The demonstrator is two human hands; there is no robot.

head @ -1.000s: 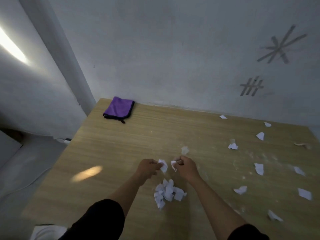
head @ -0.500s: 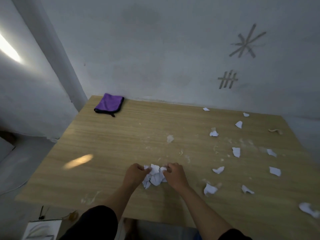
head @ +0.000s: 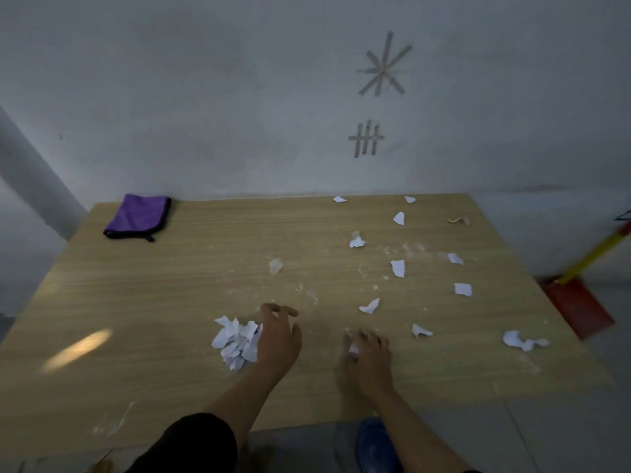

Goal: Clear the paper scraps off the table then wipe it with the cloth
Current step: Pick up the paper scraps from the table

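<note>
Paper scraps (head: 237, 343) sit heaped against the left hand (head: 278, 339), whose fingers (head: 278, 310) are spread and hold nothing, likely corralling the pile. The right hand (head: 368, 351), half a second ago at the heap, now curls on a scrap (head: 353, 349) apart. Loose scraps litter the bench (head: 136, 319) beyond; the cloth (head: 140, 216) lies farthest.

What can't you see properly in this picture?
- Head view: the right hand is motion-blurred; a bit of white shows under its fingers, but whether it grips a scrap is unclear.
- The left hand covers the right edge of the scrap pile.
- A blue object below the table is cut off by the frame's bottom edge.
</note>
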